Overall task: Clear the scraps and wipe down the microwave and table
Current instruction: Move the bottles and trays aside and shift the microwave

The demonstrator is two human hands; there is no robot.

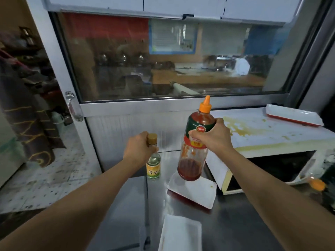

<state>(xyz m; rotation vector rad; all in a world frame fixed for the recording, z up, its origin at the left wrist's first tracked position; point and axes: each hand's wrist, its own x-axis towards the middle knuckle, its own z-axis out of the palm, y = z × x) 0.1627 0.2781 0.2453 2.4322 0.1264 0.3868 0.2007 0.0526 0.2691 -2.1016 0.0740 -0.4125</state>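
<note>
My left hand (139, 148) grips the neck of a small clear bottle (153, 164) with a gold cap and a yellow-green label, at the back of the steel table (235, 223). My right hand (211, 135) holds a large chili sauce bottle (194, 160) with an orange nozzle cap, lifted above a white tray (199, 194) with a red underside. To the right stands a white microwave (272, 136); its top carries yellow-brown stains (237, 126) and its front is smeared. A white cloth (181, 234) lies at the table's near edge.
A second white and red tray (293, 115) rests on the microwave's far right corner. An orange object (317, 184) sits by the microwave's front right. A glass window in a metal frame (163, 105) backs the table. Speckled floor (45, 174) lies to the left.
</note>
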